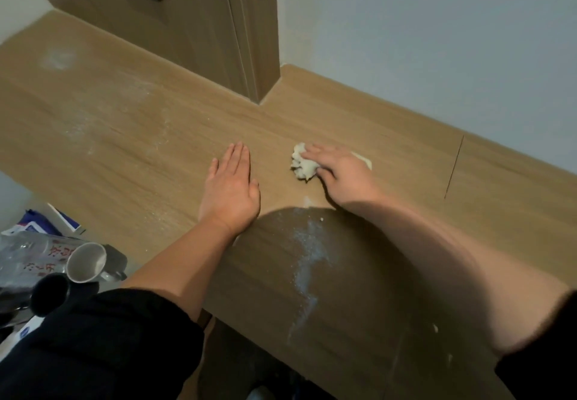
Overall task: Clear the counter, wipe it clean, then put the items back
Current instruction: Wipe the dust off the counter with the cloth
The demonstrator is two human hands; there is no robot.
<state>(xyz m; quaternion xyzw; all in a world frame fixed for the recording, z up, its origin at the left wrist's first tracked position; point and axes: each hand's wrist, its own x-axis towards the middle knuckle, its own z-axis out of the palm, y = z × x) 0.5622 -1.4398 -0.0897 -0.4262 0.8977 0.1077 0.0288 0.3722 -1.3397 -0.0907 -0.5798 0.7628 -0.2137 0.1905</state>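
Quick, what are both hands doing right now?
Left hand: open, flat on the counter, holding nothing.
Right hand: open, straight fingers pressing the crumpled white tissue onto the counter.

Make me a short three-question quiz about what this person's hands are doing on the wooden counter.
1. True or false: the left hand lies flat on the counter, holding nothing.
2. What does the right hand press onto the counter? A a sponge; B a crumpled white tissue; C a brush.
3. Fill in: the white streak near the front edge, in shadow, is spilled ____.

Key: 1 true; 2 B; 3 powder.
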